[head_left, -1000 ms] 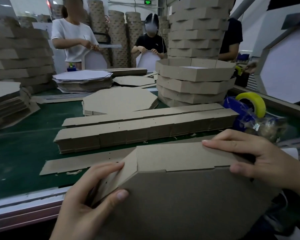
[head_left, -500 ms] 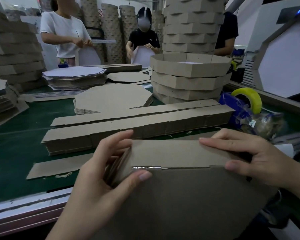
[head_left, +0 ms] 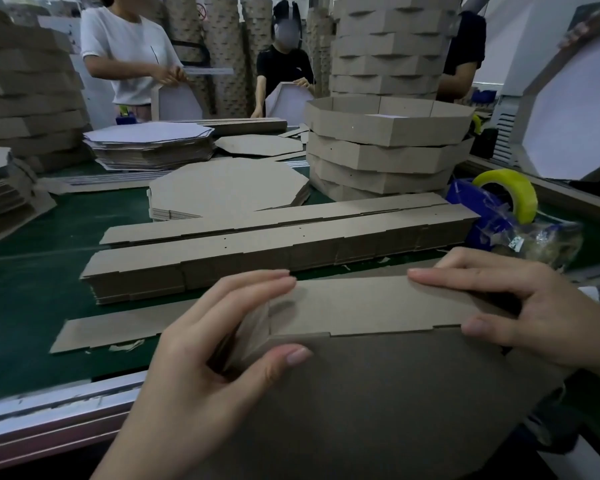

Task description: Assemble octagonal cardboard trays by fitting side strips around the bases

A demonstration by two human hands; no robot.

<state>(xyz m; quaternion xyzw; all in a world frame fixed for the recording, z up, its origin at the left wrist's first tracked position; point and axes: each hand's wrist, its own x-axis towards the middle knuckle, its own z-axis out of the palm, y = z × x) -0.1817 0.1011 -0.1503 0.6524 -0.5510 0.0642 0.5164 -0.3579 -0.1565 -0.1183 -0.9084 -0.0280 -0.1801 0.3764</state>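
Octagonal base (head_left: 378, 403): brown cardboard, held nearer than the strip stack (head_left: 257, 251), tilted up toward the camera.
Side strip (head_left: 368, 306): folded along the base's far edge, touching it.
Left hand (head_left: 205, 368): grips the side strip's bent left corner, thumb on the base face.
Right hand (head_left: 520, 306): pinches the side strip's right end, fingers along its top edge, thumb at the seam.
Loose strip (head_left: 118, 327): flat on the green table (head_left: 32, 289), just in front of the strip stack.
Flat bases pile (head_left: 229, 188): behind the strip stack.
Finished trays (head_left: 388, 143): stacked behind, to the right.
Yellow tape roll (head_left: 513, 188): by the stack's right end.
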